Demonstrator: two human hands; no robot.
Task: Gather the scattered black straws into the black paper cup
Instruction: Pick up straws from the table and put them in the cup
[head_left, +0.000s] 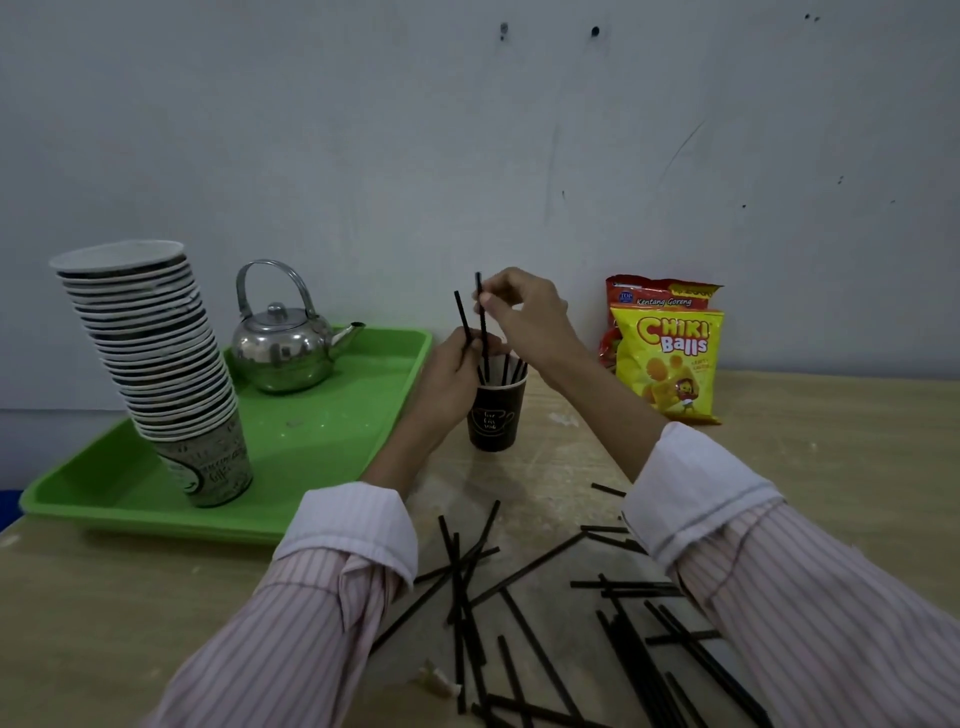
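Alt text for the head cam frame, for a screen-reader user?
Over a wooden table, the left hand and right hand each hold a black straw above a black paper cup with several straws in it. More scattered straws lie near the striped sleeves; a green tray with a steel kettle and stacked cups sits left, snack bags right.

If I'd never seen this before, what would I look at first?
Probably the hands in the middle: the left hand and right hand each hold a black straw at the black paper cup. Then the messy black straws scattered on the table in front, and the tall leaning stack of paper cups on the green tray at left.
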